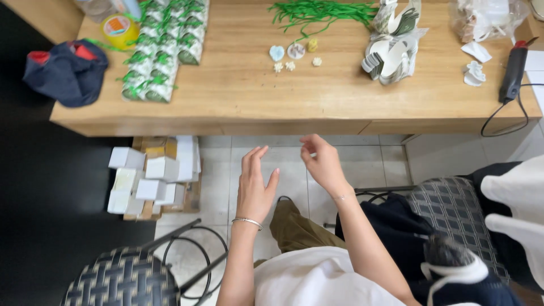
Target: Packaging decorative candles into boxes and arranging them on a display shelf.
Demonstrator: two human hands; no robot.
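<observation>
The wooden worktop (pixel 238 96) spans the top of the frame, with wrapped green-ribboned packets (pixel 164 51) at upper left and loose green ribbons (pixel 317 12) at top centre. Small pale flower pieces (pixel 294 56) lie mid-worktop. Below its edge, at frame centre, the left hand (pixel 254 181) hovers with fingers spread wide and empty; the right hand (pixel 323 161) pinches its fingers (pixel 309 152) narrow, holding nothing I can tell

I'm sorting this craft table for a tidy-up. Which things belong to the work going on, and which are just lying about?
In use, as far as the layout suggests:
left hand and right hand, both empty, raised before the table
small flower ornaments
green ribbon strands
ribbon-tied packets
flat box blanks

Lying about:
navy bag
glue gun
tape roll
white boxes
</observation>
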